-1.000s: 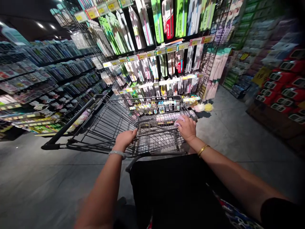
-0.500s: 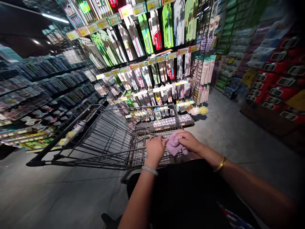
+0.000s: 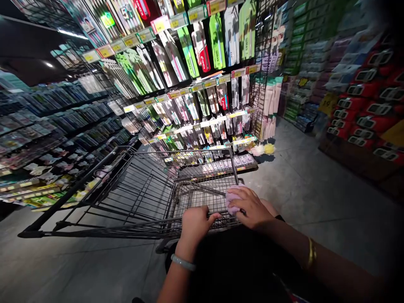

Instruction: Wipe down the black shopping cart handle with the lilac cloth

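Note:
A dark wire shopping cart (image 3: 148, 185) stands in front of me, its near top rail running by my hands. My left hand (image 3: 196, 227) is closed round that rail, thumb stretched to the right; its fingertips are hidden behind it. Crumpled under the fingers of my right hand (image 3: 252, 208) is a pinkish-lilac cloth (image 3: 232, 201), pressed against the rail near the cart's right corner. The cloth pokes out past the fingertips on the left. A pale bangle (image 3: 183, 263) circles my left wrist and a gold bangle (image 3: 312, 252) my right.
Beyond the cart rises a rack of packaged toothbrushes (image 3: 217, 40) with price strips. Shelves of packets (image 3: 41, 101) line the left side. Red packages (image 3: 368, 109) are stacked at the right, past the grey floor (image 3: 293, 168). White and yellow puffs (image 3: 268, 149) hang by the rack's lower right corner.
My left hand has moved down and left, from beside the cloth onto the rail. My right hand has turned over the cloth and brought it down against the rail. The view has shifted slightly.

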Motion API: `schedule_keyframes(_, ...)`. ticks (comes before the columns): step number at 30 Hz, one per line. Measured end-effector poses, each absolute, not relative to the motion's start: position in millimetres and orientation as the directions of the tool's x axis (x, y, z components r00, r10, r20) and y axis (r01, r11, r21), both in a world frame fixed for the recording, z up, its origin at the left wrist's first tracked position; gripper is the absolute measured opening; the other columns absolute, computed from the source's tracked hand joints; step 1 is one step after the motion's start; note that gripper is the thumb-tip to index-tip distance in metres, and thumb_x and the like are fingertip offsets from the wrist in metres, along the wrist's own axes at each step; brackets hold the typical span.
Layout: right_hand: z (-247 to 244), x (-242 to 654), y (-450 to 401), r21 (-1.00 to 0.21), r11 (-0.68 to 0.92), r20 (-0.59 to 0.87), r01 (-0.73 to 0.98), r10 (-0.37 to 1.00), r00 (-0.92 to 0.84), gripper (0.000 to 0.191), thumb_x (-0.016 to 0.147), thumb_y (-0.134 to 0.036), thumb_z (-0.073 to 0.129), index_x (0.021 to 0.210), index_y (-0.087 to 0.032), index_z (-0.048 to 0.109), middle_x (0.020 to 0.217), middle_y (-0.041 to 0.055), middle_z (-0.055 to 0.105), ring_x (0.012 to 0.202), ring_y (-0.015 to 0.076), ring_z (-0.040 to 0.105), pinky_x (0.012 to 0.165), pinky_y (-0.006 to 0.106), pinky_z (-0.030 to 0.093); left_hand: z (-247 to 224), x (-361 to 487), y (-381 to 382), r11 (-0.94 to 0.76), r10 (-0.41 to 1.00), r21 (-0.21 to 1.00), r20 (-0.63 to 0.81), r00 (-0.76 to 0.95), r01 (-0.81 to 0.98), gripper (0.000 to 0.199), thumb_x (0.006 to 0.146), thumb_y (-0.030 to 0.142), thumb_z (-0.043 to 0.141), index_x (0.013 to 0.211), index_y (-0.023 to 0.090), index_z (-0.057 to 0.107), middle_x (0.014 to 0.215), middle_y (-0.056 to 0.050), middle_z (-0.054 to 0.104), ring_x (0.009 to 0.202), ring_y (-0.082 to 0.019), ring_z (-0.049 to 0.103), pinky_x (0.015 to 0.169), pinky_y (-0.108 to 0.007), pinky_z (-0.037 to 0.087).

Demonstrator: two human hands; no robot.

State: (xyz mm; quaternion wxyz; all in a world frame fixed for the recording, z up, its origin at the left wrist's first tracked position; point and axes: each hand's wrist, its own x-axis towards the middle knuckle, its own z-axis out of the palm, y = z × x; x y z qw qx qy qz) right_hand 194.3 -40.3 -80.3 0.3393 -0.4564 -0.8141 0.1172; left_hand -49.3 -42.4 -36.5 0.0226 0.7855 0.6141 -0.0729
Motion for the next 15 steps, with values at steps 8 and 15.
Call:
schedule_keyframes(8,-88,188,28,-0.592,0.329,0.453,0.735,0.891,-0.034,0.033,0.083,-0.018,0.053,0.106,-0.025,0.075,0.139,0.0105,0.052,0.123,0.0295,0.047,0.102,0.049,0.043,-34,-54,-53,-0.237,0.962,-0.046,-0.146,0.229,0.97,0.071,0.086,0.082,0.031,0.084,0.022,0.068,0.079,-0.011,0.072,0.08,-0.027,0.067,0.065,-0.032,0.038)
schedule_keyframes(15,-90,188,-20,-0.531,0.529,0.426,0.662,0.842,-0.331,0.033,0.084,-0.015,0.053,0.104,-0.031,0.074,0.147,0.0013,0.049,0.13,0.0288,0.041,0.107,0.05,0.038,-31,-67,-63,-0.249,0.95,0.033,-0.189,0.251,0.968,0.07,0.085,0.083,0.033,0.084,0.023,0.07,0.079,-0.011,0.072,0.08,-0.028,0.067,0.071,-0.035,0.041)
